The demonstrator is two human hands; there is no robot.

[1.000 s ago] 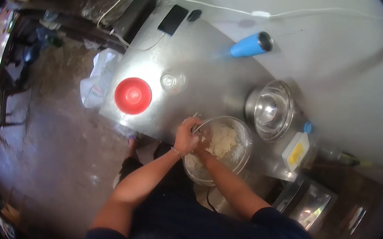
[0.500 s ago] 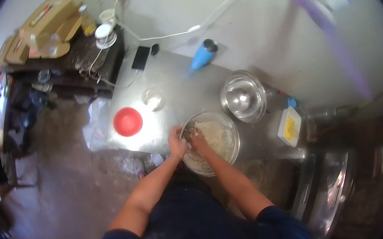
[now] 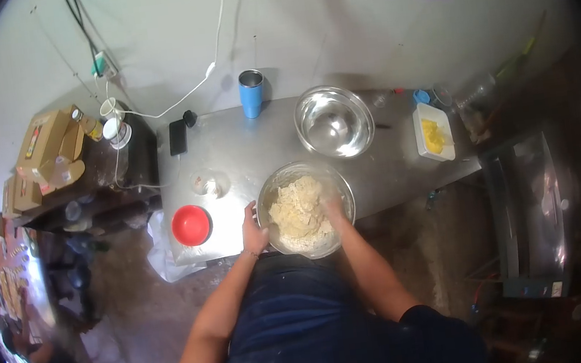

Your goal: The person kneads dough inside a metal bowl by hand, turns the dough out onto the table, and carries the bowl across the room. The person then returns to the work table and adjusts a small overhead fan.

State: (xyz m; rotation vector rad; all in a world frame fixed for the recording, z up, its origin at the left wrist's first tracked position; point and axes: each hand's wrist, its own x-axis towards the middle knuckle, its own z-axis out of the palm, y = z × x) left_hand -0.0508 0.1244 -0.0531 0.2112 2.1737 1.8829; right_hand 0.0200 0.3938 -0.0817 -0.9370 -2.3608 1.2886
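A steel mixing bowl (image 3: 276,180) sits at the table's front edge, close to my body. Inside it lies a lumpy, pale mass of dough (image 3: 296,206), with loose flour around its lower side. My left hand (image 3: 254,231) grips the bowl's left rim, thumb and fingers around the edge. Within the bowl, my right hand (image 3: 334,209) presses at the right side of the dough; motion smears its fingers. Left of the bowl stands a red bowl (image 3: 190,226), with a small clear container (image 3: 212,185) behind it.
On the steel table (image 3: 229,142) are another steel bowl (image 3: 334,123), a blue tumbler (image 3: 251,96), a phone (image 3: 177,138) and a white tub (image 3: 444,149) with yellow contents. Cardboard boxes (image 3: 47,148) occupy a dark side table. A person (image 3: 45,356) is at far left.
My view has shifted and turned. The right hand has moved from the bowl's left side to its right side, and the dough now shows as a raised heap. My left hand stays on the rim.
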